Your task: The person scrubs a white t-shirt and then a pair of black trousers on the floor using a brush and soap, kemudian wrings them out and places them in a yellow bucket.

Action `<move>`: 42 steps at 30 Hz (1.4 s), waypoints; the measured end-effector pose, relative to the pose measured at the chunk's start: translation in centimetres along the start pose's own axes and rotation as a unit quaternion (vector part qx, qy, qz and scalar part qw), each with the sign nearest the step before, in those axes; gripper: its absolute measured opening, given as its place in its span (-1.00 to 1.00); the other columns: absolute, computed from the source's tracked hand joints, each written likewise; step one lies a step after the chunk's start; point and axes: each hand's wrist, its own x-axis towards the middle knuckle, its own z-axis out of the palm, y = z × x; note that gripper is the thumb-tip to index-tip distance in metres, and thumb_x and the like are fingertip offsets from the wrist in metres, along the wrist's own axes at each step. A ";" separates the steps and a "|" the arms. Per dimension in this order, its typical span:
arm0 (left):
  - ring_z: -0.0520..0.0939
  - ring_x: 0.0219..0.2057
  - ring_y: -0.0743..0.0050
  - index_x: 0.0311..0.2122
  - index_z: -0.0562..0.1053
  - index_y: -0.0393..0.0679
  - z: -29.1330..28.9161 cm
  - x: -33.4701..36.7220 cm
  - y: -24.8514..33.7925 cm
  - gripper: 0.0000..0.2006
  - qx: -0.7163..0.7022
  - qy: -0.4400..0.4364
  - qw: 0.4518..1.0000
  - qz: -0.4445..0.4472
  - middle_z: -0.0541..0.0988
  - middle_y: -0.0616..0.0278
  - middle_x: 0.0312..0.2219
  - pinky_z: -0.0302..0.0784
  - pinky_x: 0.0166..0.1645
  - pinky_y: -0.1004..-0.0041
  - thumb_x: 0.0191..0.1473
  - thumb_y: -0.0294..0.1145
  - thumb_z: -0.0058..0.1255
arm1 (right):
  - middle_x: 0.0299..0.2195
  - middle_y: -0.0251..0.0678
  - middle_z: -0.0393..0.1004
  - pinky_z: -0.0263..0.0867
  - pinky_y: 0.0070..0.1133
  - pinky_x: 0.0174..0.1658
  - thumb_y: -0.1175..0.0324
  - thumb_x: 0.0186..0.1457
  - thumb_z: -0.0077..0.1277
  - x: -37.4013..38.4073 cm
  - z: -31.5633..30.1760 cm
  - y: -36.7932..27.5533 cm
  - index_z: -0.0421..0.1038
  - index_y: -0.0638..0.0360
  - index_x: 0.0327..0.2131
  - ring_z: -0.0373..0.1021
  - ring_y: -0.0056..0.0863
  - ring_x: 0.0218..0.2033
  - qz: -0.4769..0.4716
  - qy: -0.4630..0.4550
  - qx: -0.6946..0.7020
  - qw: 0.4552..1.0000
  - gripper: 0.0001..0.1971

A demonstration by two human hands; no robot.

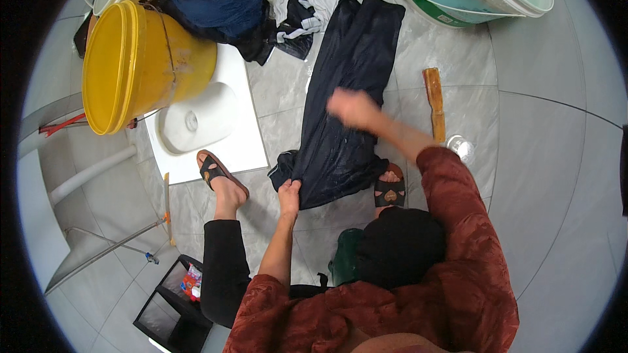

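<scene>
Dark trousers lie wet and spread lengthwise on the tiled floor between my feet. At their near left edge, my left hand is closed on the cloth. Over the middle of the trousers is my right hand, curled and smeared by motion; whether anything is in its fingers I cannot tell. A bunched dark part with pale stripes sits beside my left hand. To the right lies a brown wooden bat-like piece, with a small clear round dish close to its near end.
A large yellow bucket stands by the white squat toilet at the left. Dark and white clothes are heaped at the back. A green and white bucket is at the far right. A black bin-like box stands near left.
</scene>
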 end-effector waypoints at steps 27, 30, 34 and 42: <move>0.56 -0.14 -0.02 -0.15 0.41 -0.54 0.3 2.1 -0.1 -0.52 0.143 0.017 0.989 0.033 0.53 -0.29 -0.23 0.38 -0.02 0.41 -0.04 -0.24 -0.07 | 0.13 -0.42 0.17 0.05 -0.03 0.04 0.01 -0.06 0.11 5.6 -6.9 12.4 0.23 -0.09 0.09 -0.01 0.00 0.19 0.425 0.148 -0.173 0.876 -0.38; 0.57 -0.15 -0.01 -0.14 0.42 -0.52 0.2 3.0 -1.8 -0.52 0.151 0.035 0.986 0.057 0.54 -0.27 -0.24 0.39 -0.03 0.41 -0.04 -0.24 -0.07 | 0.14 -0.39 0.16 0.09 -0.02 0.02 0.03 -0.10 0.15 6.3 -7.6 13.0 0.16 -0.09 0.13 0.07 -0.01 0.13 0.415 0.148 -0.137 0.887 -0.30; 0.58 -0.17 0.02 -0.14 0.43 -0.50 0.2 3.4 -2.1 -0.54 0.139 0.028 0.988 0.057 0.55 -0.25 -0.27 0.40 -0.05 0.40 -0.04 -0.25 -0.07 | 0.16 -0.39 0.13 0.14 -0.01 -0.01 0.04 -0.15 0.19 7.1 -9.4 12.9 0.07 -0.23 0.19 0.09 -0.05 0.12 0.423 0.117 -0.134 0.888 -0.21; 0.59 -0.21 0.00 -0.20 0.45 -0.47 0.2 2.7 -0.8 -0.56 0.158 0.010 0.987 0.036 0.56 -0.23 -0.31 0.41 -0.08 0.37 -0.04 -0.24 -0.07 | 0.30 -0.39 -0.11 0.02 0.06 0.09 -0.10 0.11 -0.17 5.5 -8.8 17.2 -0.06 -0.34 0.25 -0.18 -0.06 0.29 0.462 0.084 -0.136 0.872 -0.36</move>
